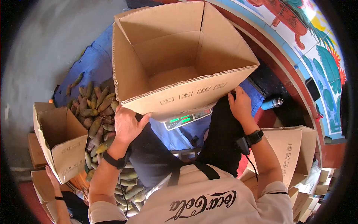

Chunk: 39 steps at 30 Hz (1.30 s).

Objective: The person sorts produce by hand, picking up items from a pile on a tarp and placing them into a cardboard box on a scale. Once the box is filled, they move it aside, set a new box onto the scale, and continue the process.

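Note:
A large open cardboard box (175, 93), with nothing seen inside it, rests on a digital scale (186, 118) whose green display shows under the box's near edge. My left hand (126, 125) grips the box's near-left bottom corner. My right hand (240, 104) holds the box's near-right bottom corner. Both wrists wear black bands. I am seated, with my knees in dark trousers under the box.
A heap of green-brown elongated fruits (97, 119) lies on a blue tarp (93, 63) to the left. Another person's hand (52, 175) holds a smaller open carton (61, 142) at lower left. Flat cartons (294, 149) are stacked at right. A blue bottle (271, 103) lies beyond them.

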Motion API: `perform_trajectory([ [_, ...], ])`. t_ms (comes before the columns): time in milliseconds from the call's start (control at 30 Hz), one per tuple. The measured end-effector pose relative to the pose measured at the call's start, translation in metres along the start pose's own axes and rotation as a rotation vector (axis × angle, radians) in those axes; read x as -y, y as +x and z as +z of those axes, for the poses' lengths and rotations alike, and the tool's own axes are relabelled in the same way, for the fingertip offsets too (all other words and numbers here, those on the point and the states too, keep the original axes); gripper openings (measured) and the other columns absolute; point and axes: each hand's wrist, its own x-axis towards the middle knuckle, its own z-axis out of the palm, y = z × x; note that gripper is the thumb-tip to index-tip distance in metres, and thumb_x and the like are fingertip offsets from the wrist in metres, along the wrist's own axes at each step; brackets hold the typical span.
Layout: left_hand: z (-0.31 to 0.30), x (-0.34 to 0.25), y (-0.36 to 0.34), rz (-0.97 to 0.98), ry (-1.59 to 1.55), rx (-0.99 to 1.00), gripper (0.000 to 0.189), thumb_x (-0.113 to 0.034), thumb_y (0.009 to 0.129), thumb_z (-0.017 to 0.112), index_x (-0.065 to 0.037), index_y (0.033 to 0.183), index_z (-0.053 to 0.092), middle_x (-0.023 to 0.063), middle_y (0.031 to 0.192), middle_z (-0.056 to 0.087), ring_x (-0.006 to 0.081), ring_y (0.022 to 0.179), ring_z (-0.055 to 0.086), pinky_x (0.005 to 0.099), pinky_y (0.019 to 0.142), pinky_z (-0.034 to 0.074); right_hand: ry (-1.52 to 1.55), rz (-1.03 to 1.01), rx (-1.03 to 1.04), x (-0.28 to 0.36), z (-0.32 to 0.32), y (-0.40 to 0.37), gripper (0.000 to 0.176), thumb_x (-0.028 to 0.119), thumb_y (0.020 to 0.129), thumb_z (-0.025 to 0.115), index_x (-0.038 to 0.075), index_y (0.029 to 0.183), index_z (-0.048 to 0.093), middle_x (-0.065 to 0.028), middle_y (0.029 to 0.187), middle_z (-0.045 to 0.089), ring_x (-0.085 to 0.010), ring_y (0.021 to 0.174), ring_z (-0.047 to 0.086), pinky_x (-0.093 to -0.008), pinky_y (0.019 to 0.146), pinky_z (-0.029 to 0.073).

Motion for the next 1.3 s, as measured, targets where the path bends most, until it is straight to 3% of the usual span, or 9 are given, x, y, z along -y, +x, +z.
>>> perform_trajectory([
  [367,0.001,0.002,-0.001,0.009,-0.004,0.003,0.038,-0.039,0.077,0.063,-0.005,0.093,0.065,0.0134,0.091,0.064,0.0334,0.089,0.057,0.0425,0.085,0.041,0.006,-0.064,-0.038,0.002,-0.006,-0.001,0.029,0.012,0.08,0.059,-0.001,0.105,0.052,-0.0195,0.101,0.059,-0.0382,0.093,0.055,-0.0441,0.08,0.044],
  [867,0.003,0.003,-0.002,0.017,-0.037,-0.004,0.035,-0.031,0.069,0.069,-0.005,0.092,0.064,0.0129,0.084,0.061,0.0301,0.086,0.056,0.041,0.084,0.04,-0.027,-0.093,-0.106,-0.001,-0.006,0.003,0.024,0.007,0.081,0.054,0.003,0.105,0.054,-0.0189,0.097,0.058,-0.0385,0.091,0.055,-0.0442,0.076,0.045],
  [1067,0.006,0.002,-0.005,0.007,-0.074,-0.089,0.034,-0.035,0.071,0.068,-0.003,0.079,0.062,0.0136,0.076,0.057,0.0315,0.084,0.055,0.0415,0.081,0.04,0.023,-0.069,-0.081,-0.005,-0.007,-0.003,0.025,0.007,0.082,0.053,0.003,0.106,0.054,-0.0198,0.099,0.058,-0.0389,0.092,0.055,-0.0444,0.077,0.044],
  [1133,0.004,0.004,-0.008,-0.052,-0.03,0.089,0.041,-0.041,0.079,0.06,-0.007,0.102,0.062,0.0166,0.098,0.061,0.0343,0.094,0.055,0.0428,0.087,0.037,-0.016,-0.049,-0.086,-0.007,-0.005,-0.001,0.024,0.008,0.083,0.051,0.003,0.106,0.054,-0.0198,0.099,0.057,-0.039,0.092,0.054,-0.0442,0.078,0.044],
  [1300,0.006,0.006,-0.008,-0.076,-0.03,0.094,0.043,-0.043,0.08,0.059,-0.007,0.103,0.062,0.016,0.098,0.061,0.0336,0.094,0.055,0.0432,0.088,0.036,0.013,-0.072,-0.098,0.0,-0.007,-0.002,0.023,0.007,0.083,0.049,0.002,0.106,0.054,-0.0205,0.098,0.057,-0.0392,0.092,0.054,-0.0443,0.078,0.044],
])
